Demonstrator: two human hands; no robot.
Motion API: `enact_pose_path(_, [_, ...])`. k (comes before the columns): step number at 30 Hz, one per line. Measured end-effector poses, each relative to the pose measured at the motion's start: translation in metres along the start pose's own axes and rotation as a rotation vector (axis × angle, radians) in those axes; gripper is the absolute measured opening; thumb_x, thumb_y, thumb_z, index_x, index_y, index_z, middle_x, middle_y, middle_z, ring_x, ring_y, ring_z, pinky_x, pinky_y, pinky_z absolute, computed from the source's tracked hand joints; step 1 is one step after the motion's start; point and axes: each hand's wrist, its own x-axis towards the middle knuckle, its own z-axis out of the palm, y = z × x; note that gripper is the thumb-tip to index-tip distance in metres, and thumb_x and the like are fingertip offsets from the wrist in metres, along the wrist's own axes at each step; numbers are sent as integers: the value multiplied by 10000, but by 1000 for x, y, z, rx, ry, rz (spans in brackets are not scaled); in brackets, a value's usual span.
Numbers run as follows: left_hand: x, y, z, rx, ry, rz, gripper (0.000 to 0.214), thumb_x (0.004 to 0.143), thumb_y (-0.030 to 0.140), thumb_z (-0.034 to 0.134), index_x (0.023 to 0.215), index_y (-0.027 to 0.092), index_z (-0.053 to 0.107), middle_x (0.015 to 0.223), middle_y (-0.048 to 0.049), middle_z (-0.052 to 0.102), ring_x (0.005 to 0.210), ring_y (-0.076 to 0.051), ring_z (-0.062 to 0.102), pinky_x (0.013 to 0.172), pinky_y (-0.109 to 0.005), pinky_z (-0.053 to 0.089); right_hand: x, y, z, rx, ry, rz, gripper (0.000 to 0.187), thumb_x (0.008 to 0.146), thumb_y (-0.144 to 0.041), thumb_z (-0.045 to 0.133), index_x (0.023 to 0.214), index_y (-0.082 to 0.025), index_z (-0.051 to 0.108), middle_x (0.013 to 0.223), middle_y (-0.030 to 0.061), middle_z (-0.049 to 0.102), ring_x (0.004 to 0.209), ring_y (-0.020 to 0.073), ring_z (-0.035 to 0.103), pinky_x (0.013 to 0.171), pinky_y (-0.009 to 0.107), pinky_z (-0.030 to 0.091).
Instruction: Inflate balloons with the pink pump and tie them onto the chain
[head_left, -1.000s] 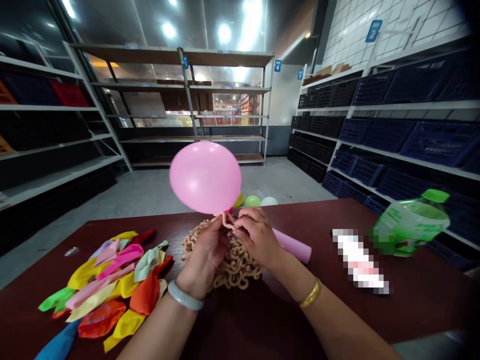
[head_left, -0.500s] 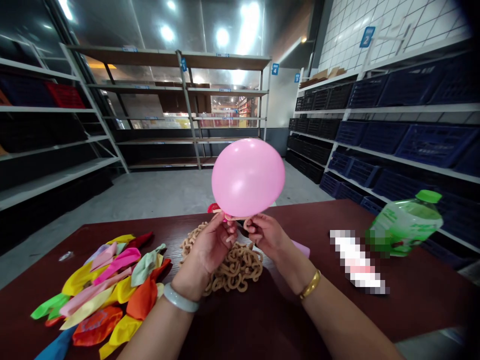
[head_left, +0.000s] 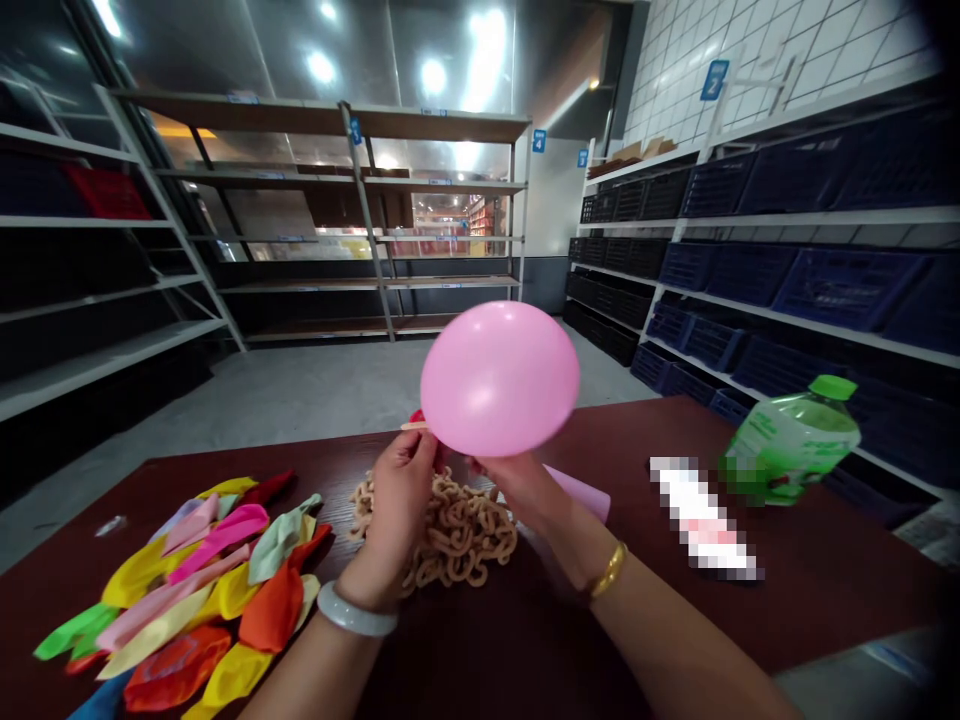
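A blown-up pink balloon (head_left: 499, 380) hovers over the table just above both hands. My left hand (head_left: 401, 490) is closed in a pinch at the balloon's lower left, and a thin tan strip (head_left: 414, 427) sticks out from its fingertips. My right hand (head_left: 517, 480) is beneath the balloon, which hides most of its fingers. Below and between the hands lies a heap of curly tan cord-like pieces (head_left: 465, 530). A small red object (head_left: 417, 415) shows partly behind the left fingertips.
Flat balloons in many colours (head_left: 210, 580) cover the left of the dark red table (head_left: 585, 640). To the right are a lilac roll (head_left: 581, 492), a blurred white item (head_left: 705, 520) and a green-capped bottle (head_left: 795, 440). Shelves with crates (head_left: 847, 285) stand beyond.
The balloon has dropped slightly and tilted. My right hand has moved under it, so its fingers are now hidden. My left hand has turned and shifted a little left. The view has shifted slightly.
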Motion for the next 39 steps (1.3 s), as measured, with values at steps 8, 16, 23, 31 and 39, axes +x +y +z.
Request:
enact_pose_path(8, [4,-8,-18,611,-20,602,196,902,275,568,988,195,724,983,-100,726,930,-239,650,849,-350,486,-16,-34,-19,253,-38,-225,219,977,-245,519,1100,-224,699,1123,60,715,1055,178,658,948,351,531])
enact_pose_path(16, [-12,-8,-7,891,-129,1010,283,914,151,542,1174,173,653,1144,-151,689,1067,-272,638,930,-401,505,-14,-22,-30,-315,212,-297,362,989,-151,415,1287,-188,618,1122,124,649,1046,222,610,932,389,526])
enact_pose_path(23, [-20,-12,3,930,-205,1091,253,921,126,512,1135,137,648,1197,-175,669,1169,-303,596,970,-434,497,-12,-27,-30,-678,156,-157,309,982,-248,503,1239,-213,672,946,121,583,844,244,531,727,387,511])
enact_pose_path(31, [-18,-17,4,905,-259,1052,253,920,155,514,1122,178,666,1188,-153,657,1095,-288,609,928,-438,508,-7,-21,-36,-485,151,-105,152,911,-198,604,813,-195,720,925,79,582,895,227,543,847,382,481])
enact_pose_path(39, [-14,-14,2,789,-260,1028,250,917,135,544,1139,158,657,1174,-153,646,1117,-274,594,953,-419,505,-6,-17,-30,-441,174,-91,176,939,-214,557,866,-174,712,987,104,621,970,249,571,909,408,468])
